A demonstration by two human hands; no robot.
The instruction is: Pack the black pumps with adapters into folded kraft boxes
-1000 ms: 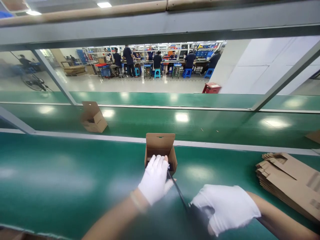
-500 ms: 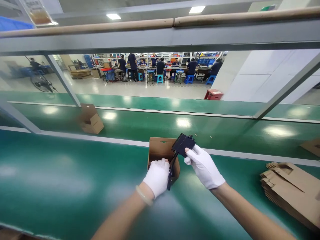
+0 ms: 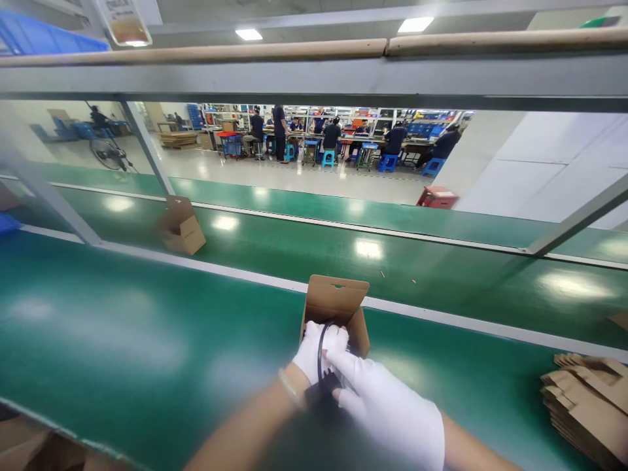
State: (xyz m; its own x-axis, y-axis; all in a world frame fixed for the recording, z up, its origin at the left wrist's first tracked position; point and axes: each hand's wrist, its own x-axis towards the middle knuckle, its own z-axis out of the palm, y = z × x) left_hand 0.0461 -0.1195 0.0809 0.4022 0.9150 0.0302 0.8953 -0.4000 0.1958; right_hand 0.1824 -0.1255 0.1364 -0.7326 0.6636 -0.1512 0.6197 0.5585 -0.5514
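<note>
A small open cardboard box (image 3: 338,301) stands on the green bench top in front of me, flap up. My left hand (image 3: 314,350), in a white glove, is curled at the box's opening. A black cable (image 3: 320,353) loops over its fingers. My right hand (image 3: 383,409), also gloved, lies just in front of the box with its fingers pressed onto a black device (image 3: 321,391) attached to that cable. The device is largely hidden by both hands.
A second open cardboard box (image 3: 181,226) sits on the green conveyor belt at the left. A stack of flat cardboard blanks (image 3: 589,405) lies at the right. Grey frame bars (image 3: 142,147) cross above. Several people work at far benches.
My right hand brought the black device down from above the box to its near side, meeting my left hand. The cable now loops over my left fingers. The view shifted right.
</note>
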